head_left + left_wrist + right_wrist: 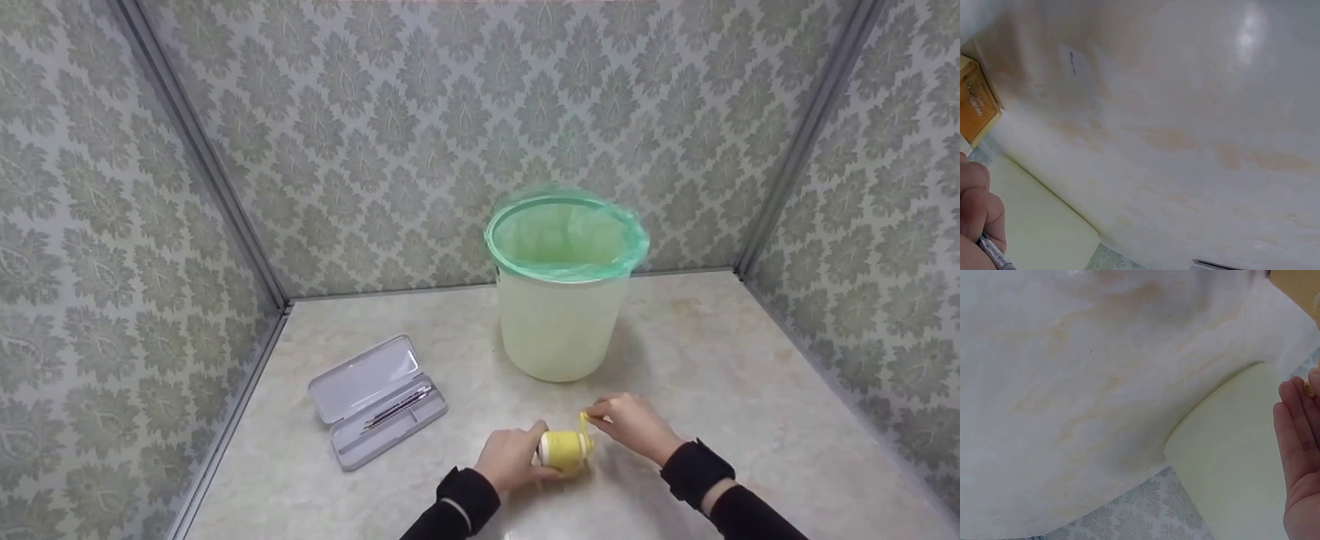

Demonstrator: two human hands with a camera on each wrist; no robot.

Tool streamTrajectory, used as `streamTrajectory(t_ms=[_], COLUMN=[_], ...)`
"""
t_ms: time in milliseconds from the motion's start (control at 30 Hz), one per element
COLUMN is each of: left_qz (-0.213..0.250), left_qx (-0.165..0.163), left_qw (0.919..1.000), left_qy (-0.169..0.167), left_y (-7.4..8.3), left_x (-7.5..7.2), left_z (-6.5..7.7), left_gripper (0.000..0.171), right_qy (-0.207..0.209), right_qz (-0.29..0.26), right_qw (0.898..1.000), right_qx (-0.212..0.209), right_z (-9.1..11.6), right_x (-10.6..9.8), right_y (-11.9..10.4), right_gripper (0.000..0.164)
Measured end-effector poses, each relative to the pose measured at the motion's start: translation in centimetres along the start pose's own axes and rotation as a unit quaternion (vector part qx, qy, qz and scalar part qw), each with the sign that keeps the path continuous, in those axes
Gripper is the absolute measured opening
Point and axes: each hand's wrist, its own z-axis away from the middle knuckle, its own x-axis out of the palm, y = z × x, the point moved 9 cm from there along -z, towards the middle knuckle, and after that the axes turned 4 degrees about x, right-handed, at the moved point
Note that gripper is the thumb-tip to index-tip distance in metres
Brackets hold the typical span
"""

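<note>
A yellow hand-crank pencil sharpener (564,450) lies near the front of the table, with a white band round its left end. My left hand (511,459) grips it at that end. In the left wrist view, the silvery end of a pencil (996,256) pokes out beneath the curled fingers (979,208). Beside them shows the sharpener's clear orange drawer (979,104). From the right, my right hand (634,424) pinches the knob of the yellow crank (583,424) between thumb and fingertips. The pencil's other end is hidden.
A pale bin (559,326) with a green liner (566,270) over its rim stands behind the hands. To the left lies an open grey pencil case (360,446) with several dark pencils (397,410) inside. Patterned panels (420,150) wall the table at the back and sides.
</note>
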Motion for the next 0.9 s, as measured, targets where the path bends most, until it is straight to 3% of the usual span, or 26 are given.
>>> streamTrajectory(t_ms=[567, 900], left_qz=[0.011, 0.005], left_qx=[-0.002, 0.0], left_qw=[0.9999, 1.0], left_qy=[-0.007, -0.004], left_y=[-0.2, -0.2], left_x=[0.1, 0.1], left_z=[0.0, 0.0], left_gripper=[0.055, 0.055], right_qy=[-0.016, -0.067], right_qz=[0.004, -0.013], right_qw=[1.0, 0.997], right_qx=[0.005, 0.029], right_z=[-0.1, 0.5], right_x=[1.5, 3.2], right_y=[0.3, 0.5], right_gripper=[0.007, 0.012])
